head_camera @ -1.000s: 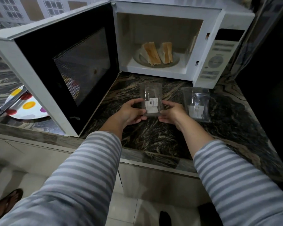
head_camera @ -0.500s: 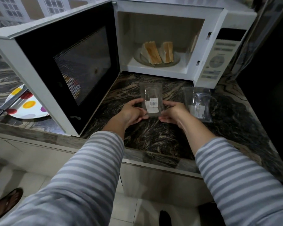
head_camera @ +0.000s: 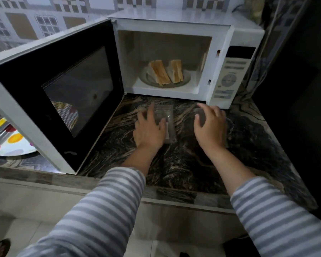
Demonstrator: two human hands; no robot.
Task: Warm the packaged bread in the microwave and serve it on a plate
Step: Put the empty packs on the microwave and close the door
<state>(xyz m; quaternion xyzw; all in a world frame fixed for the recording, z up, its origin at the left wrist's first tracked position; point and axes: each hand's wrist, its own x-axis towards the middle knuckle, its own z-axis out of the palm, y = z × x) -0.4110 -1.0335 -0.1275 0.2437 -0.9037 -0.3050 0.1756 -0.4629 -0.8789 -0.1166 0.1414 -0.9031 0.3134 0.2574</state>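
right hand (head_camera: 210,127): blurred, hides second clear plastic wrapper under its fingers | spotted white plate (head_camera: 11,143): cut by left edge, part behind door

No text can be read anywhere. The clear wrapper (head_camera: 167,125) on the counter has a white label, but it is blurred. The control panel (head_camera: 230,76) of the microwave (head_camera: 174,21) shows buttons with markings too small to read.

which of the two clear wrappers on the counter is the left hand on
The clear wrapper nearer the open microwave door, with the white label strip. The left hand rests on it; the other wrapper lies under the right hand.
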